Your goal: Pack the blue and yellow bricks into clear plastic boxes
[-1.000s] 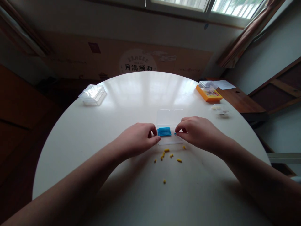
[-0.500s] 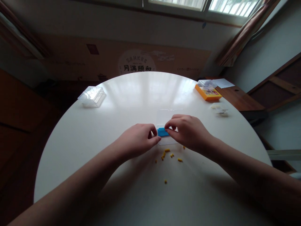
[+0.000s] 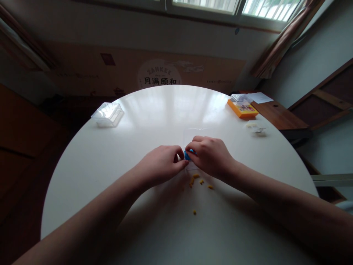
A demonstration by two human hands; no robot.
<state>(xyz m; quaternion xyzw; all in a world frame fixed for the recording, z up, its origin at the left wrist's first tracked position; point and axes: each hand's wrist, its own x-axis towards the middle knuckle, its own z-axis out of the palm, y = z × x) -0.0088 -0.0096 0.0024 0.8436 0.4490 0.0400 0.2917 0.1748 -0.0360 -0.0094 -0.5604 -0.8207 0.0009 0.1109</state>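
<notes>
The block (image 3: 186,155) is bright blue, the small pieces (image 3: 196,176) yellow, the tabletop (image 3: 91,165) white, the box (image 3: 239,111) orange with a yellow, red-marked top, and the wall poster (image 3: 226,70) tan with black characters (image 3: 160,80).

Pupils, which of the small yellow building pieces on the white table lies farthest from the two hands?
The lone yellow piece, lowest in the picture; the other visible yellow pieces are loosely grouped nearer the left hand and right hand.
</notes>
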